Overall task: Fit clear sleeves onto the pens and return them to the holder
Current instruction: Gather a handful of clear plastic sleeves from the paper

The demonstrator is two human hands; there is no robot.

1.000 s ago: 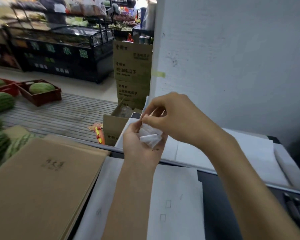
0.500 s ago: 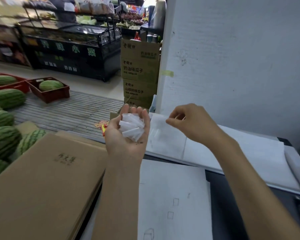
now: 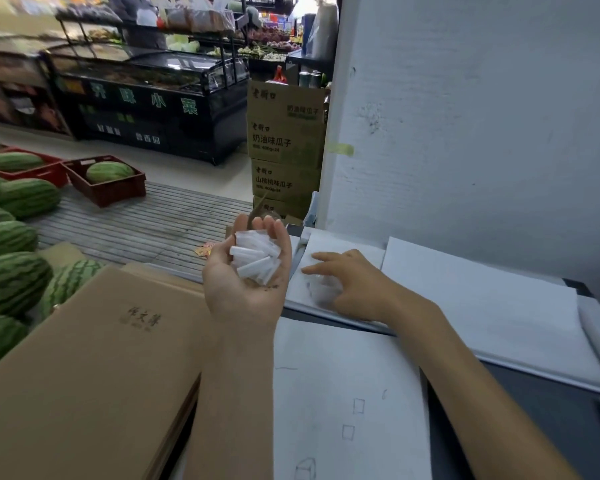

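Note:
My left hand (image 3: 243, 282) is raised palm up over the table's left part, its fingers curled up around a pile of several short clear sleeves (image 3: 255, 256). My right hand (image 3: 350, 285) lies low on a white sheet (image 3: 465, 292), fingers spread and pointing left. Under its fingertips sits a blurred bit of translucent plastic (image 3: 317, 291); I cannot tell whether the fingers grip it. No pen and no holder shows plainly in this view.
A brown cardboard sheet (image 3: 94, 358) covers the left of the table. A white paper with pencil squares (image 3: 347, 410) lies in front. A white wall (image 3: 465, 116) stands behind. Watermelons (image 3: 11, 278) and stacked cartons (image 3: 284, 143) are off to the left.
My right hand left the pile in my left palm, moved right and down, and now rests on the white sheet. My left hand stayed raised with the sleeves.

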